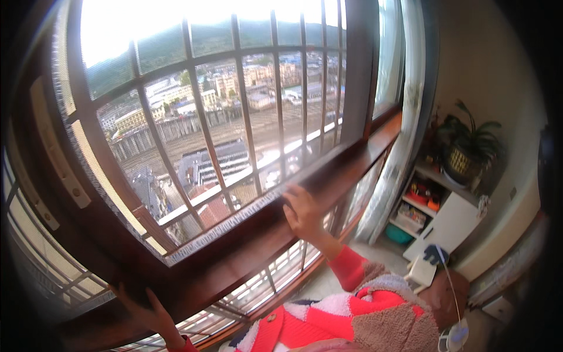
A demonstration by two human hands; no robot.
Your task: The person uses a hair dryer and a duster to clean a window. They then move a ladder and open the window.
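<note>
A dark wooden window sill (228,268) runs diagonally before me, below a window with an insect screen and metal bars (239,88). My right hand (303,213) rests at the inner edge of the window frame, its fingers bent over the wood near the lower track. At the lower left, my left hand (147,310) lies against the dark wood with thumb and fingers apart. Neither hand shows an object in it. A fuzzy pile strip (228,224) lines the frame's lower edge between the hands.
A sheer curtain (391,176) hangs right of the window. Beyond it stand a shelf cabinet (457,220) with a white door, a potted plant (462,158) on top, and a small white stool (423,273). A white cord (452,281) hangs at lower right.
</note>
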